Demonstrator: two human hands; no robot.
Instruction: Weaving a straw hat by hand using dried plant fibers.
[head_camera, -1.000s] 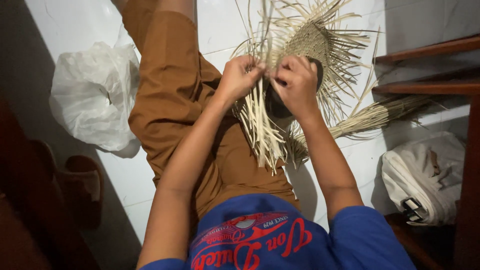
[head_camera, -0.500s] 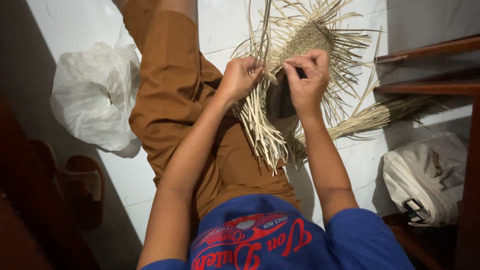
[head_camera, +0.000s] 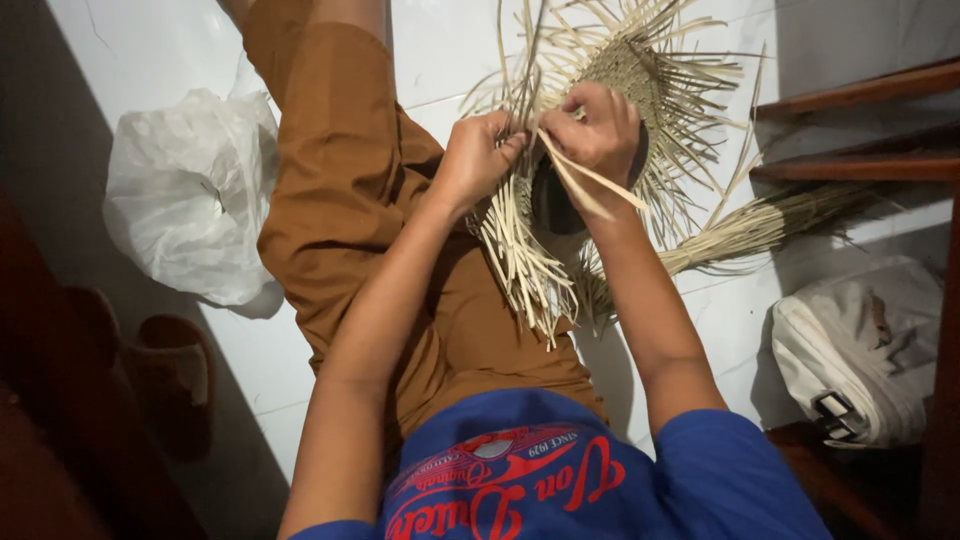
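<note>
A crumpled white plastic bag (head_camera: 185, 195) lies on the white tiled floor (head_camera: 120, 50) at the left. Near it, in shadow, sits a dark brown sandal (head_camera: 180, 375). At the lower right rests a cream cloth bag with a dark buckle (head_camera: 860, 365). Dark wooden steps (head_camera: 860, 130) rise at the upper right.

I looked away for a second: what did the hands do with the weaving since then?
The right hand shifted toward the left hand and now pinches strips that bend down over its wrist. The left hand keeps its grip on the straw weaving. The plastic bag and white bag lie unmoved.
</note>
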